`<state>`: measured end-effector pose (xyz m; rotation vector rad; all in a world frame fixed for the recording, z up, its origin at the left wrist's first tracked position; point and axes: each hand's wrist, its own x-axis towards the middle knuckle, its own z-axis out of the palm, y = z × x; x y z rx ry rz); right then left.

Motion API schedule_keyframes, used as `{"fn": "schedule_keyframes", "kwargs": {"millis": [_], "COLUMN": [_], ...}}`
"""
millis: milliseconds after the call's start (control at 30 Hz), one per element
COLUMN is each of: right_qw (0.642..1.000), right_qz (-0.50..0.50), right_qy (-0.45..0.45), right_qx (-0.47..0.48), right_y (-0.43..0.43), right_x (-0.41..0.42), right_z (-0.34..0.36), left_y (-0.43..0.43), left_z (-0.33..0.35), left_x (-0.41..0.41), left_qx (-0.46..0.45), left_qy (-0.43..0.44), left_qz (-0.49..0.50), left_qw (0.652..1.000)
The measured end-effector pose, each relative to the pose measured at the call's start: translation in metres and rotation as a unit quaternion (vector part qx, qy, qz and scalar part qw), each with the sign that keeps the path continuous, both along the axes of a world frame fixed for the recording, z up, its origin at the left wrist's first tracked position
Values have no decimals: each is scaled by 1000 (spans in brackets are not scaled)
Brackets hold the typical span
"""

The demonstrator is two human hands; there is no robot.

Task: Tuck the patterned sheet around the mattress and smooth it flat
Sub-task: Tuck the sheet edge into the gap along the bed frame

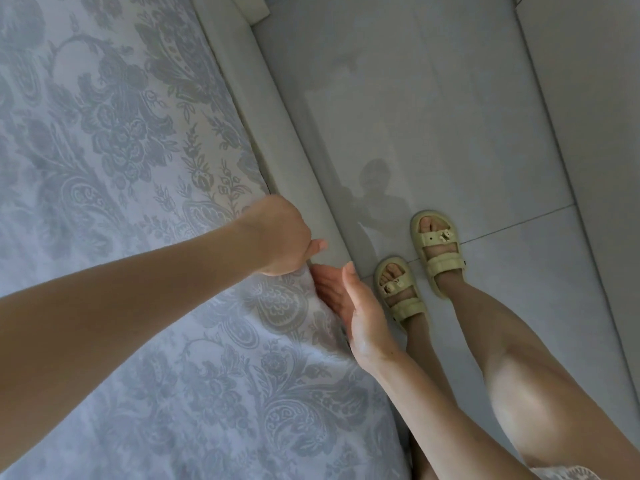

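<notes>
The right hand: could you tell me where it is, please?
Head view, right of centre: the right hand rests against the sheet, just below the left hand, beside the sandals.

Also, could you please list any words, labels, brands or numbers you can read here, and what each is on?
None readable.
The patterned sheet carries only floral and paisley motifs; the sandals have buckles too small to show any marking; bed frame and floor tiles bear no writing.

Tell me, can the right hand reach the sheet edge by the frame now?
Probably yes. The right hand lies open against the edge of the sheet, fingertips beside the frame, nothing between them. The left hand grips the sheet just beyond.
</notes>
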<state>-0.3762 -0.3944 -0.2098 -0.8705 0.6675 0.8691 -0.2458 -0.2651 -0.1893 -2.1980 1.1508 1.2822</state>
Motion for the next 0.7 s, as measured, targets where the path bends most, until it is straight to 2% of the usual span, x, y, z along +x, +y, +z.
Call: {"fn": "schedule_keyframes", "kwargs": {"millis": [100, 200, 267, 367, 433, 533, 633, 700], "right_qw": [991, 976, 969, 968, 966, 963, 983, 990], "right_qz": [98, 153, 164, 135, 119, 88, 17, 15], "right_qy": [41, 63, 85, 128, 159, 225, 181, 135], "right_qx": [85, 141, 165, 171, 165, 120, -18, -28], "right_y": [14, 35, 41, 34, 21, -8, -34, -41], "right_x": [12, 28, 36, 31, 16, -18, -53, -66], "right_z": [2, -13, -23, -34, -29, -20, -8, 5], "left_y": [7, 15, 17, 20, 20, 17, 16, 10], "left_z": [10, 15, 17, 25, 31, 26, 8, -1], "left_x": [-1, 1, 3, 13, 10, -9, -26, -28], "left_qx": [0, -37, -84, -208, -247, -209, -148, -114], "left_qy": [-10, -26, -28, -66, -71, -40, -31, -41], "left_qz": [38, 52, 63, 102, 93, 28, -27, -45], "left_qw": [999, 998, 994, 971, 962, 977, 988, 992]}}
